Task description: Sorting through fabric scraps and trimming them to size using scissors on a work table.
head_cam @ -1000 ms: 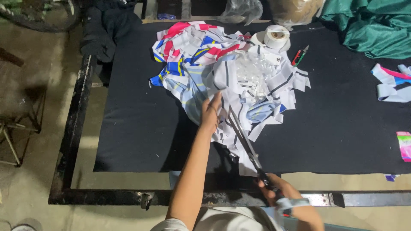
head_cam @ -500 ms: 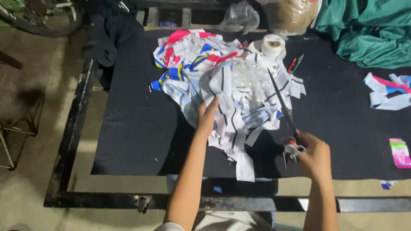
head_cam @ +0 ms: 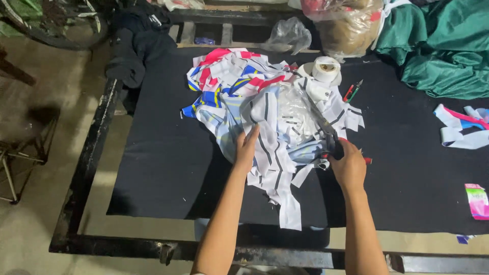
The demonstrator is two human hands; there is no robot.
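Black worktop (head_cam: 153, 168) carries a fabric pile (head_cam: 265, 117). Left hand (head_cam: 247, 150) presses flat, fingers released, on it; right hand (head_cam: 349, 165) grips scissors (head_cam: 323, 127), blades pointing away over the pile's right side.

Both bare forearms reach forward from the bottom edge, the left hand (head_cam: 247, 151) lying flat, palm down, fingers together and pointing away, while the right hand (head_cam: 349, 165), set well apart from it, is curled closed in a fist-like grip, knuckles up
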